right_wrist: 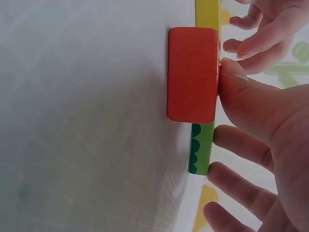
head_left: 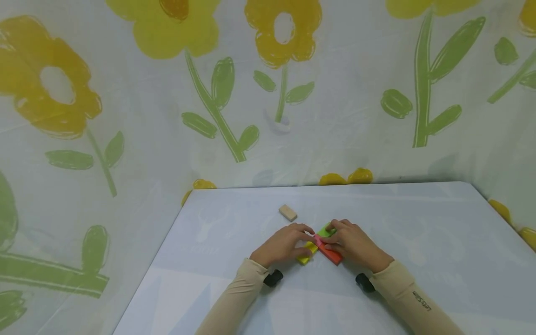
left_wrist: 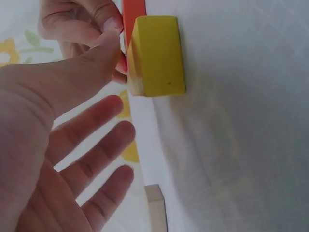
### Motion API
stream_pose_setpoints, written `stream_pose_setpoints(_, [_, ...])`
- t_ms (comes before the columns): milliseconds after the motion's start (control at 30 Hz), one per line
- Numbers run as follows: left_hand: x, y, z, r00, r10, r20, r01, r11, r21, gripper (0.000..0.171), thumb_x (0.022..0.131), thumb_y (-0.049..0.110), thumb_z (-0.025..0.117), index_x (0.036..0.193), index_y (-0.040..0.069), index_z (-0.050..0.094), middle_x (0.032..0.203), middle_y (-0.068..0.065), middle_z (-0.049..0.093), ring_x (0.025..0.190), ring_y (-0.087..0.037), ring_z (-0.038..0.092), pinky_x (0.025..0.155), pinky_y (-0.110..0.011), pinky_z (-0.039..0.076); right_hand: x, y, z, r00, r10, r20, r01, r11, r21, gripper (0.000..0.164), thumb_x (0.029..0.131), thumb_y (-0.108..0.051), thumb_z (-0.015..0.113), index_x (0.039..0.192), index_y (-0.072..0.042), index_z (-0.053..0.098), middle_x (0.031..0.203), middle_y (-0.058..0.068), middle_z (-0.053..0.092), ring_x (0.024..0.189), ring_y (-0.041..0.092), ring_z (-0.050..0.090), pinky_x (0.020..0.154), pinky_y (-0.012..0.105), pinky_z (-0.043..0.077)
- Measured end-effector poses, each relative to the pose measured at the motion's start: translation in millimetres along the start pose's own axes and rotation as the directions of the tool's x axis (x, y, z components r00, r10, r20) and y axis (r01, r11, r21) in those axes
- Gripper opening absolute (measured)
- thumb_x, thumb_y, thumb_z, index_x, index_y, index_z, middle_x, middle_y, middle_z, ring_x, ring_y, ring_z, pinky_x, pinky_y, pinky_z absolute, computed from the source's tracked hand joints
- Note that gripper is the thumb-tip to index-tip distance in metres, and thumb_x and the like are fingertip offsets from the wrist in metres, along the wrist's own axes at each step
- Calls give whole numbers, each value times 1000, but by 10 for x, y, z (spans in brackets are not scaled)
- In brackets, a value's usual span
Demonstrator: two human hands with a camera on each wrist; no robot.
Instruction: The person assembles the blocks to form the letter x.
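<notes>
Coloured wooden blocks lie in a cross on the table. The yellow block (head_left: 304,257) forms the near left arm, the red block (head_left: 332,256) the near right, and the green block (head_left: 324,231) points away to the right. At the middle, a pink piece (head_left: 318,240) shows between both hands' fingertips. My left hand (head_left: 281,244) has its thumb by the yellow block, other fingers spread in the left wrist view. My right hand (head_left: 353,244) touches the red block's top edge with its thumb; its outstretched fingers reach along the green block (right_wrist: 202,150). The pink piece is partly hidden by fingers.
A plain wooden block (head_left: 288,212) lies apart, beyond the left hand. The white table (head_left: 209,218) ends at a back edge against a flower-printed cloth (head_left: 335,116). Black wrist-worn devices (head_left: 273,278) sit beneath both wrists.
</notes>
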State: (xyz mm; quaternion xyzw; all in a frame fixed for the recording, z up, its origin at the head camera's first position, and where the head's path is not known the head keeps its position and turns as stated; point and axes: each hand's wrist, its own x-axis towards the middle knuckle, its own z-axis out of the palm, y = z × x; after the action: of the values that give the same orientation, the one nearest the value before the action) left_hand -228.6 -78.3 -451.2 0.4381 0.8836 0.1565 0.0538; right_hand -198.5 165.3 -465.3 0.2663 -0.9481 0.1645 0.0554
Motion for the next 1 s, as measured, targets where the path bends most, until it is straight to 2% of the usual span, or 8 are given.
stream_pose_setpoints(333, [5, -37, 14, 993, -116, -27, 117, 992, 47, 45, 91, 40, 79, 130, 18, 73, 130, 1, 68, 117, -15, 64, 99, -29, 54, 25, 2, 6, 1000, 19, 21, -19, 1000, -3, 31, 86, -23, 83, 117, -20, 80, 109, 1, 66, 104, 25, 59, 83, 44, 52])
stream_pose_setpoints(500, [11, -11, 0, 984, -167, -61, 171, 983, 68, 50, 88, 41, 81, 130, 16, 72, 128, 0, 69, 116, -16, 66, 98, -31, 55, 6, 1, 2, 1000, 7, -4, -7, 1000, -2, 30, 85, -23, 84, 115, -19, 81, 108, 2, 66, 103, 26, 60, 82, 44, 52])
stream_pose_setpoints(867, [24, 22, 27, 960, -254, -119, 270, 953, 140, 56, 86, 48, 82, 131, 16, 71, 129, -1, 69, 117, -19, 65, 98, -36, 55, 0, -1, 3, 1000, 11, 3, -11, 1000, -1, 31, 86, -21, 83, 116, -19, 80, 109, 2, 65, 104, 26, 60, 85, 45, 53])
stream_pose_setpoints(1000, [17, 15, 52, 956, -253, -149, 276, 948, 161, 57, 85, 50, 82, 130, 16, 72, 126, -1, 70, 114, -19, 65, 94, -37, 56, -3, 2, 6, 1000, 7, 4, -7, 1000, 0, 31, 86, -21, 83, 116, -19, 80, 109, 2, 66, 105, 26, 61, 85, 45, 53])
